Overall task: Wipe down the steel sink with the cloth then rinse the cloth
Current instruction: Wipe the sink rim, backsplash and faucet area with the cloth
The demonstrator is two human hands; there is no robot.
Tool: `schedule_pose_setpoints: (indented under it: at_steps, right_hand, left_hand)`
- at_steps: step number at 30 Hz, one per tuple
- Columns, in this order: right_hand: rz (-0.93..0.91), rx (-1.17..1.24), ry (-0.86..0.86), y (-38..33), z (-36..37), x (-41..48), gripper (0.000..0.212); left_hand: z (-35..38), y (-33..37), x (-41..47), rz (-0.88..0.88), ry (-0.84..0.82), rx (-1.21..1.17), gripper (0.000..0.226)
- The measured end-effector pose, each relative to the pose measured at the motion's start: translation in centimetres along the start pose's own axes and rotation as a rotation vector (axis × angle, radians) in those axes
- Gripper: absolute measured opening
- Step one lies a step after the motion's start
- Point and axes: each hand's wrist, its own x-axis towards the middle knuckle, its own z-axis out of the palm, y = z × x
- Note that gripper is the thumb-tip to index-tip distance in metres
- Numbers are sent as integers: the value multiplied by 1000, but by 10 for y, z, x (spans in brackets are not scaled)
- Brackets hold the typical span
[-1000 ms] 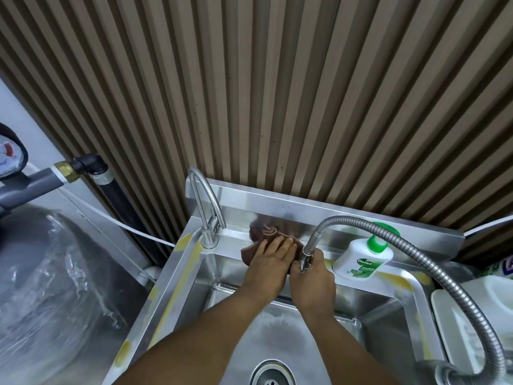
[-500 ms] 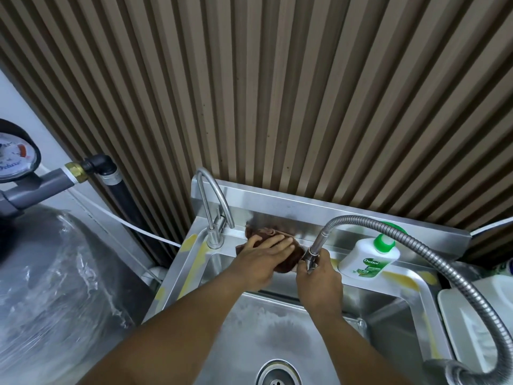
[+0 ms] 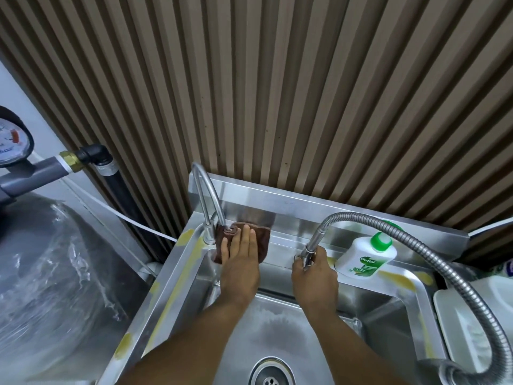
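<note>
The left hand (image 3: 241, 263) lies flat, fingers straight and together, pressing the brown cloth (image 3: 262, 241) onto the back ledge of the steel sink (image 3: 177, 273); the cloth sits just beside the base of the gooseneck tap (image 3: 204, 195), one bunched corner under the spout's end, its lower edge hanging over the lip of the basin; the right hand (image 3: 315, 277) is curled round the spray head (image 3: 306, 251) of a flexible metal hose (image 3: 355, 216), which arcs up and away to the right; a white Dettol bottle (image 3: 366, 255) with a green cap stands on the ledge just to the right of that hand; the drain (image 3: 272, 375) shows at the bottom of the basin, between the two forearms; yellowish streaks mark the sink's rim; a pressure gauge (image 3: 11, 140) and grey pipe (image 3: 33, 173) sit at far left, a brown slatted wall (image 3: 277, 93) behind.
</note>
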Motion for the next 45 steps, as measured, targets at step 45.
schedule_pose_setpoints:
  at_steps: [45]
  right_hand:
    - [-8, 6, -32, 4, 1, 3, 15]
  left_hand:
    - [1, 8, -67, -1262, 9, -1735, 24]
